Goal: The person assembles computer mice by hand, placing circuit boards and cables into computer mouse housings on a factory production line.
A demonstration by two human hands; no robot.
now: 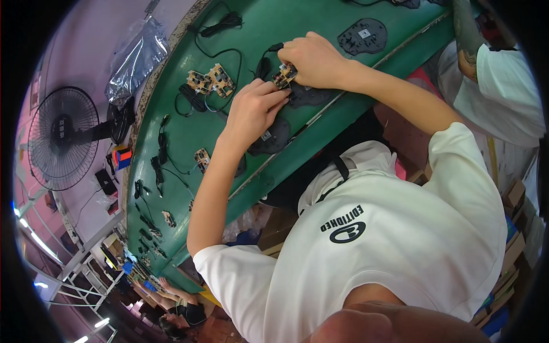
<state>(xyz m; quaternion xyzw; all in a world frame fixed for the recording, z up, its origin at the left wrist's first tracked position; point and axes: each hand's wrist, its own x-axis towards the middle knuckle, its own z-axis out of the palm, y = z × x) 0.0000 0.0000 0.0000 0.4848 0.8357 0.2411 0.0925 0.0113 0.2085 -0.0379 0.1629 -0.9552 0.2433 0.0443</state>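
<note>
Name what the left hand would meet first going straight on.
The left hand would likely meet the small circuit board just ahead of it first, though depth is hard to judge.

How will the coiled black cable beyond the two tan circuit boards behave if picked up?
The cable is probably floppy: its loose length bends in a wide curve over the green bench. Its bunched coil would likely lift as one clump. The loose length may drag or catch, since it curves beside the tan circuit boards.
</note>
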